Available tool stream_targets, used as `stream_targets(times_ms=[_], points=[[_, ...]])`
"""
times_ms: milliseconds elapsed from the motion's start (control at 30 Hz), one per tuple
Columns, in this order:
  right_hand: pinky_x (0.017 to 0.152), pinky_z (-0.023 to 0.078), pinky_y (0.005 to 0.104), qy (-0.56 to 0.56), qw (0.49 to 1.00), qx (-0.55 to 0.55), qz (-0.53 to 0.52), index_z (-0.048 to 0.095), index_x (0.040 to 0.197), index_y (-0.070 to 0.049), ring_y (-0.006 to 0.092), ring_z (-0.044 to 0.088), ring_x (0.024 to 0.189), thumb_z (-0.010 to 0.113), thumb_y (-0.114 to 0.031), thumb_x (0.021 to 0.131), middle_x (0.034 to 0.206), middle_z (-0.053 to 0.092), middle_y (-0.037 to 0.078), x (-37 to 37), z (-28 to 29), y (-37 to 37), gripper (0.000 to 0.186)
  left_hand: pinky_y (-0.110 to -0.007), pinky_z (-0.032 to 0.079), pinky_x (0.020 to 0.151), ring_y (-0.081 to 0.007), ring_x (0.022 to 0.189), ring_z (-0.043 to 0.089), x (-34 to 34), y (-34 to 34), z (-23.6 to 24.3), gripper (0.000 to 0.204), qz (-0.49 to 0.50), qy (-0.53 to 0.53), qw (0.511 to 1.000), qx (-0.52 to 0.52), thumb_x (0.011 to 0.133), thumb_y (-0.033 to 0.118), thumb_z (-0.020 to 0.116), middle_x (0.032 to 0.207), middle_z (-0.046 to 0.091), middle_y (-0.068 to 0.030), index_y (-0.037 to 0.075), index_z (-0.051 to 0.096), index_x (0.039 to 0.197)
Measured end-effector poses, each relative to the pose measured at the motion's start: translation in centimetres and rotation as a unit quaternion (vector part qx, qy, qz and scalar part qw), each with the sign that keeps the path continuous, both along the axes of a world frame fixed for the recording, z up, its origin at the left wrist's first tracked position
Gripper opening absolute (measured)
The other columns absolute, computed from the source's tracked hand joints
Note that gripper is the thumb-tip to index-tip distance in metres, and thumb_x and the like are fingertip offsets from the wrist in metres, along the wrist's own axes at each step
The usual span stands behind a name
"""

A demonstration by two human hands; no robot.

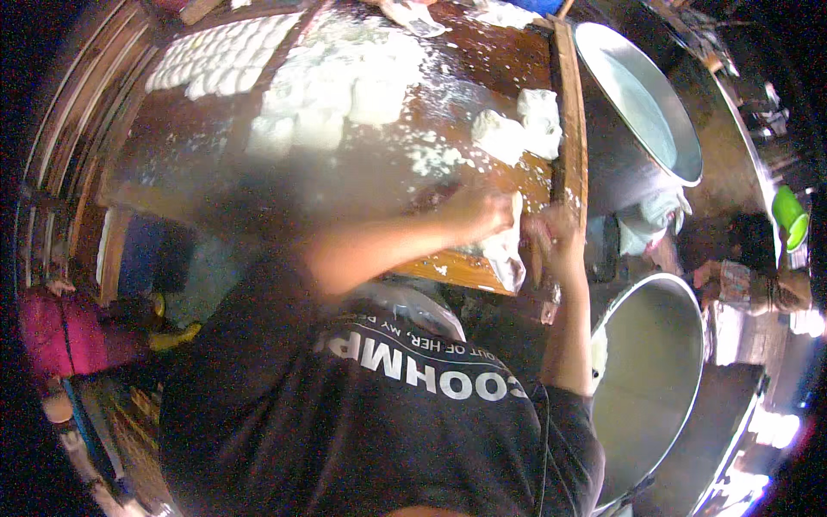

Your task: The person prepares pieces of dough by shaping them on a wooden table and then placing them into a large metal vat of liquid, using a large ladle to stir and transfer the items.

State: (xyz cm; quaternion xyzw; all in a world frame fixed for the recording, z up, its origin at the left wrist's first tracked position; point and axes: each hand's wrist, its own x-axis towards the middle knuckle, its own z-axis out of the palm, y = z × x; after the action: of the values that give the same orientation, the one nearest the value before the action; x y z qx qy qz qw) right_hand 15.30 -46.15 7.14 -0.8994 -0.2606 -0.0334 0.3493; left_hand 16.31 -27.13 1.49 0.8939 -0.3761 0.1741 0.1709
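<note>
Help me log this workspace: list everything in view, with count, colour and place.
wooden table: one, brown, upper centre
small pieces: many, white, table's upper left
larger blocks: several, white, on table
slats: several, brown, left
metal tubs: two, silver, right side
bundle: one, whitish, between the tubs
green container: one, green, far right
garment: one, magenta, far left
limp piece: one, white, at the hands
shirt: one, black, lower centre
left hand: one, bare, at limp piece
right hand: one, bare, near table's edge

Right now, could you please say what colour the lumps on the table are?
The lumps are white, best seen in the head view.
</note>
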Motion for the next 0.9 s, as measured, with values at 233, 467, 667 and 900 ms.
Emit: stream_targets(times_ms=[233, 467, 667, 900], points=[[0.081, 0.033, 0.0398, -0.079, 0.977, -0.190, 0.053, 0.060, 0.093, -0.013, 0.0265, 0.045, 0.088, 0.058, -0.033, 0.070, 0.089, 0.048, 0.009, -5.6, -2.7, -1.1, 0.031, -0.036, 0.046, 0.062, -0.0243, 0.072, 0.056, -0.3, 0.7, 0.9, 0.014, 0.003, -0.002, 0.988, -0.152, 0.072, 0.018, 0.056, 0.075, 0.055, -0.0067, 0.010, 0.058, 0.082], [0.068, 0.041, 0.0348, -0.278, 0.959, -0.055, 0.006, 0.060, 0.083, -0.007, 0.0255, 0.052, 0.076, 0.059, -0.009, 0.070, 0.081, 0.055, 0.009, 1.4, -0.5, 3.7, 0.013, -0.031, 0.046, 0.063, -0.0179, 0.068, 0.057, 3.7, 2.4, 1.4, 0.039, 0.099, 0.236, 0.922, -0.291, 0.075, 0.012, 0.055, 0.073, 0.059, -0.0096, 0.010, 0.044, 0.112], [0.061, 0.044, 0.0283, 0.076, 0.987, -0.131, 0.047, 0.061, 0.085, -0.004, 0.0154, 0.057, 0.066, 0.059, -0.019, 0.074, 0.075, 0.062, 0.010, 8.2, -0.6, 8.6, 0.019, -0.029, 0.042, 0.077, -0.0173, 0.083, 0.055, 1.3, 6.2, -4.3, 0.051, 0.145, 0.306, 0.894, -0.295, 0.081, 0.014, 0.052, 0.093, 0.057, -0.0127, 0.006, 0.027, 0.125], [0.078, 0.042, 0.0340, 0.061, 0.924, -0.254, 0.281, 0.054, 0.108, -0.017, 0.0221, 0.055, 0.081, 0.056, -0.002, 0.070, 0.119, 0.043, 0.011, 6.3, -2.5, 8.8, 0.041, -0.026, 0.042, 0.073, -0.0118, 0.080, 0.054, -2.8, 11.5, -1.2, 0.048, 0.226, 0.313, 0.825, -0.412, 0.083, 0.008, 0.048, 0.082, 0.056, -0.0079, 0.006, 0.026, 0.125]])
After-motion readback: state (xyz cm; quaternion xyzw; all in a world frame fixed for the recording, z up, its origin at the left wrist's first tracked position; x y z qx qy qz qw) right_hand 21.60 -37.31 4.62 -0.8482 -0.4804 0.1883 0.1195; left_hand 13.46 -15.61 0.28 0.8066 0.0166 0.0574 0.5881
